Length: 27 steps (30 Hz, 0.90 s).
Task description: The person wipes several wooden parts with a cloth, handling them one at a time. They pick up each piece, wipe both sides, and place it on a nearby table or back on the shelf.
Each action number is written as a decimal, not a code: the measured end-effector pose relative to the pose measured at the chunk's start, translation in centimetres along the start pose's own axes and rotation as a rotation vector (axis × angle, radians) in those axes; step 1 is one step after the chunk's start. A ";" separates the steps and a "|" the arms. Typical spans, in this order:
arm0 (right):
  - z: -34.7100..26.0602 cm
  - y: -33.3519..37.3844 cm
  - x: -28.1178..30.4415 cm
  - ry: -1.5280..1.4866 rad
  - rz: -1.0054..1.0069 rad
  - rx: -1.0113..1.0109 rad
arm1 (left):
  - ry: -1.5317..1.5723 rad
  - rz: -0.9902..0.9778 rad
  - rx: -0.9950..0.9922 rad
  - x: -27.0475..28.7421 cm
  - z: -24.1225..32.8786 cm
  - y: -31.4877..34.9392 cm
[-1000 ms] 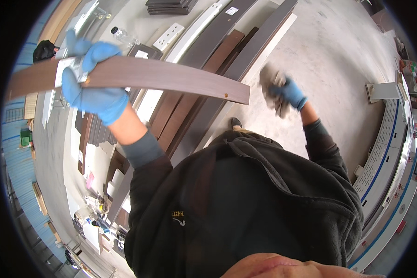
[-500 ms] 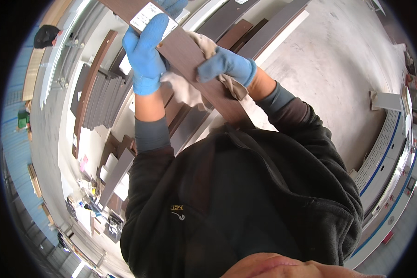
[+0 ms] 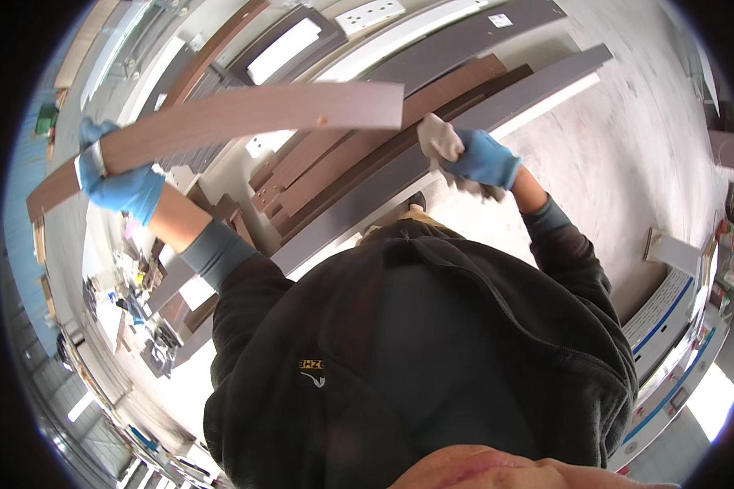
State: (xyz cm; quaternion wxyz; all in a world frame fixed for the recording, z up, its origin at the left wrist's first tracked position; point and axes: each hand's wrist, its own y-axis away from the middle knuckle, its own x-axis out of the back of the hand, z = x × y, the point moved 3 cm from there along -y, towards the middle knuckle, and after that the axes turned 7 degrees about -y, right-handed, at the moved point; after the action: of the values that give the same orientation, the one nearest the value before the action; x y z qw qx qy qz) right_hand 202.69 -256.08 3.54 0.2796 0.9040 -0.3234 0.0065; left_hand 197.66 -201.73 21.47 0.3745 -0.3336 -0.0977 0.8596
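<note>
A long brown wood-grain board (image 3: pixel 253 118) is held up at the left, with a small round hole near its right end. My left hand (image 3: pixel 118 175), in a blue glove, is closed around the board toward its left part. Part of a white label shows under those fingers. My right hand (image 3: pixel 483 159), also gloved in blue, grips a bunched beige cloth (image 3: pixel 442 140). That cloth is just right of the board's end and apart from it.
Below the board lie stacked brown boards (image 3: pixel 334 163) and a long grey panel (image 3: pixel 465 122). A dark frame with a white insert (image 3: pixel 285 50) lies farther off. Pale floor (image 3: pixel 603 138) stretches along the right, with a white perforated unit (image 3: pixel 665 306) at far right.
The board has swung from a steep slant in front of me to nearly level at the left. My left hand moved left with it. My right hand and the cloth came off the board, rightward.
</note>
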 end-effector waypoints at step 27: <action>-34.5 -40.7 -11.8 1.086 0.231 0.595 | 0.067 0.411 0.033 30.5 25.0 22.3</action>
State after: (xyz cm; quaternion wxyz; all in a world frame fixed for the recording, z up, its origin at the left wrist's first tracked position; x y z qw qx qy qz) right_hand 223.16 -205.79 9.94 0.1381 0.7700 -0.2150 0.5847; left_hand 153.38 -193.66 15.87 0.1998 -0.3687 -0.0011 0.9078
